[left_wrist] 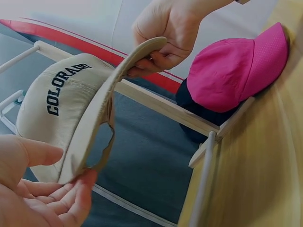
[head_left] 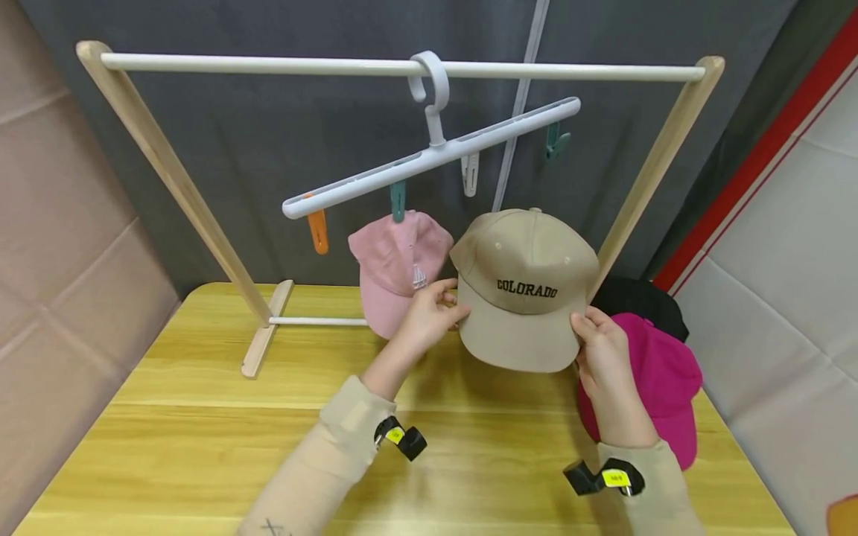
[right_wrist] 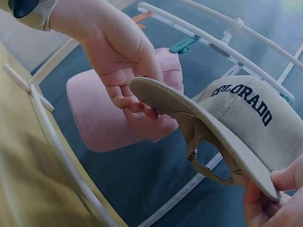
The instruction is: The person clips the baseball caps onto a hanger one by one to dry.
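A beige baseball cap [head_left: 529,257] lettered COLORADO is held upright between both hands, below the tilted white clip hanger [head_left: 436,158]. My left hand [head_left: 432,313] holds the left edge of its brim, the thumb in front and the fingers behind in the left wrist view. At the brim's opposite edge, my right hand [head_left: 603,353] pinches with thumb and fingers, as the right wrist view shows. The white clip [head_left: 471,175] hangs just above the cap, apparently apart from it. A teal clip [head_left: 398,201] carries a light pink cap [head_left: 385,298] to the left.
A wooden-legged rack with a white rail [head_left: 268,65] bears the hanger. An orange clip [head_left: 318,232] hangs at its low end, another teal clip [head_left: 555,141] near its high end. A magenta cap [head_left: 663,380] and a black cap [head_left: 640,301] lie on the table [head_left: 201,447] at right.
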`<action>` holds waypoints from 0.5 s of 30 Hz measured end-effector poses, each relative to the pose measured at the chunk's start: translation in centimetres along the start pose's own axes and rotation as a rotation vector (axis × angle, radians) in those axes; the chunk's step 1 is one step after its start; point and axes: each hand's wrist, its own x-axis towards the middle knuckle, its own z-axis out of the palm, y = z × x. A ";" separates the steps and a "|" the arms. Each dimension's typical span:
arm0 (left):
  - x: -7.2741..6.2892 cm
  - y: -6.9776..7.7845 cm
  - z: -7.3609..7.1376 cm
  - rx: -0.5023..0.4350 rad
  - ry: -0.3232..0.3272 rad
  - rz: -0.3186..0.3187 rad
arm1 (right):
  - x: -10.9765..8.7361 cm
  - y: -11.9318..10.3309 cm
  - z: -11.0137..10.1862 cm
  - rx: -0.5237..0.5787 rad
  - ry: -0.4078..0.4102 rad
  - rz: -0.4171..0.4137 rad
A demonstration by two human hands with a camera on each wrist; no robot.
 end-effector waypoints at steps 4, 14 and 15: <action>-0.1 0.7 -0.4 0.116 0.007 0.028 | 0.1 -0.1 0.1 0.007 0.012 -0.010; -0.4 2.4 -0.7 0.381 0.051 0.127 | 0.1 -0.4 0.2 0.001 0.040 -0.013; -0.4 2.5 -0.7 0.390 0.070 0.142 | 0.1 -0.4 0.2 -0.002 0.044 -0.011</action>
